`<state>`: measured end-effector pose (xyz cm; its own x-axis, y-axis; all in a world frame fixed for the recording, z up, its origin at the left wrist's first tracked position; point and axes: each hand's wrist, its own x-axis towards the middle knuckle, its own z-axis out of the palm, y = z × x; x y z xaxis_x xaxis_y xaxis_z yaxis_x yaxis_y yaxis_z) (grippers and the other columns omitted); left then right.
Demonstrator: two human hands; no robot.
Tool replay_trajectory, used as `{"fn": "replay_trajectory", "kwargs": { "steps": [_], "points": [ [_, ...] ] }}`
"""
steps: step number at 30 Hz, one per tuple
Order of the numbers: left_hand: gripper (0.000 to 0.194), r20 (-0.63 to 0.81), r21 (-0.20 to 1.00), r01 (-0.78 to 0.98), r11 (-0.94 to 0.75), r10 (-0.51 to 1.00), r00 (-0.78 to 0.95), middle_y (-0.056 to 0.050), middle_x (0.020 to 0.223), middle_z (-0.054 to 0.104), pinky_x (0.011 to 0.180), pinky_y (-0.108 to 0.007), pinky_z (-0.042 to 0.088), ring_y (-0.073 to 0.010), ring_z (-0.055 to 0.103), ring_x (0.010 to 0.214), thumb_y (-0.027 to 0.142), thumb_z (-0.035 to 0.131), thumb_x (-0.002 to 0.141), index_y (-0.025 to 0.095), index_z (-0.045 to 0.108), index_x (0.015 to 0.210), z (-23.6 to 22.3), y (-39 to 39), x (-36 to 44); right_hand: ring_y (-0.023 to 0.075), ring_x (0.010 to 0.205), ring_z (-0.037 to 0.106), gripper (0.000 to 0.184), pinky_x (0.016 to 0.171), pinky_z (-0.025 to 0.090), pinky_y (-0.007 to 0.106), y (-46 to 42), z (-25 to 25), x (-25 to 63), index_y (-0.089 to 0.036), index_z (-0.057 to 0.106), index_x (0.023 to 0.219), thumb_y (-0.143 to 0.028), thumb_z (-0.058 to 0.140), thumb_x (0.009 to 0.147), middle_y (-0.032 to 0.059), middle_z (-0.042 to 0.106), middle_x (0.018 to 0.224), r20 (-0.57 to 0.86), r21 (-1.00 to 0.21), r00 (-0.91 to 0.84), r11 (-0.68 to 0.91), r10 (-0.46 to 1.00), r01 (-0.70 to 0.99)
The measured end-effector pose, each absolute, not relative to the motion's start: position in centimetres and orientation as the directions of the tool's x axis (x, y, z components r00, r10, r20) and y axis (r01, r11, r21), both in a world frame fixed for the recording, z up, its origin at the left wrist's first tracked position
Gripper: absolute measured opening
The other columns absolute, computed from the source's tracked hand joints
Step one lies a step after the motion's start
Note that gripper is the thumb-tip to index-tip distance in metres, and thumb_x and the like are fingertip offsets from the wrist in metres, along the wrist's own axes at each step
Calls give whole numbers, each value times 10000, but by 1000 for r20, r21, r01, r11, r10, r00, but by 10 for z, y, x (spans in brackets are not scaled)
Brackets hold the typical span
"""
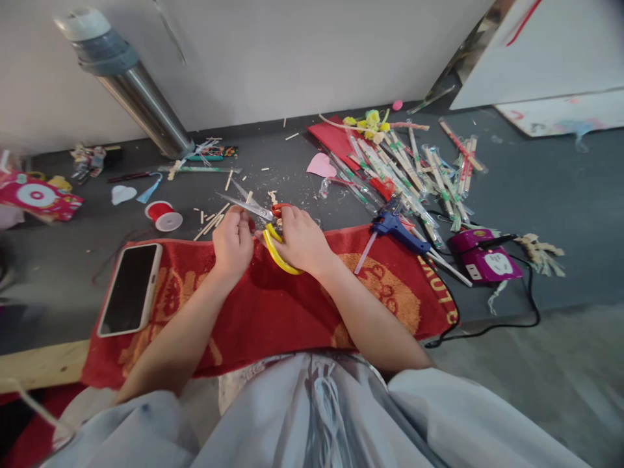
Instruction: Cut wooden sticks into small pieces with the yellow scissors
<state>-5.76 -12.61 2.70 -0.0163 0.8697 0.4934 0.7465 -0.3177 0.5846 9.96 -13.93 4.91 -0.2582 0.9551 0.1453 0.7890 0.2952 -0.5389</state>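
My right hand (303,237) is closed round the handles of a pair of scissors (279,250), which have one yellow and one red-orange grip. The blades point away to the left and stand apart. Close beside them, my left hand (233,240) is closed in a pinch, its fingertips near the blades. A short pale stick piece (249,197) shows at the blades; whether my left fingers hold it I cannot tell. Cut pale sticks (213,221) lie just beyond my left hand. Both wrists are over a red towel (273,318) with orange patterns.
A phone (129,289) lies on the towel's left, a red thread spool (163,216) beyond it. A steel flask (141,91) stands back left. Wrapped chopsticks (390,162), a blue glue gun (397,231) and a purple power block (485,255) with a black cable lie right.
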Motion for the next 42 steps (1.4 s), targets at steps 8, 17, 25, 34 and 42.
{"fn": "replay_trajectory", "kwargs": {
  "steps": [8,17,25,34,42],
  "points": [
    [352,523,506,811,-294,852,-18,-80,901,673,725,-338,486,-204,653,763,468,325,973,192,532,1040,25,-125,-62,319,1129,577,651,985,439,435,-137,49,103,-52,531,1219,-623,419,927,216,612,1211,140,-538,-246,282,959,794],
    [390,541,482,810,-334,841,25,-44,811,677,718,-307,492,-179,658,721,494,299,992,203,551,1054,24,-125,-63,327,1094,594,662,971,443,438,-136,51,105,-57,541,1203,-641,407,924,210,625,1193,121,-513,-239,267,964,816],
    [397,554,471,802,-367,831,54,-37,803,669,673,-284,474,-156,643,707,484,303,995,204,583,1022,27,-125,-63,324,1096,593,646,959,449,439,-136,50,107,-70,539,1201,-636,374,938,214,624,1179,125,-511,-245,274,962,815],
    [332,562,421,810,-408,818,120,-44,821,690,746,-288,495,-170,660,809,380,325,971,203,606,983,29,-122,-65,327,1074,604,676,955,451,439,-136,50,109,-61,552,1182,-661,371,928,217,631,1147,115,-501,-259,281,959,819],
    [311,561,394,825,-405,817,134,-39,837,699,760,-280,493,-166,665,851,321,338,950,197,620,991,30,-122,-67,312,1055,620,668,956,446,424,-135,50,109,-66,560,1177,-661,398,920,205,647,1142,116,-503,-264,286,957,815]
  ]
}}
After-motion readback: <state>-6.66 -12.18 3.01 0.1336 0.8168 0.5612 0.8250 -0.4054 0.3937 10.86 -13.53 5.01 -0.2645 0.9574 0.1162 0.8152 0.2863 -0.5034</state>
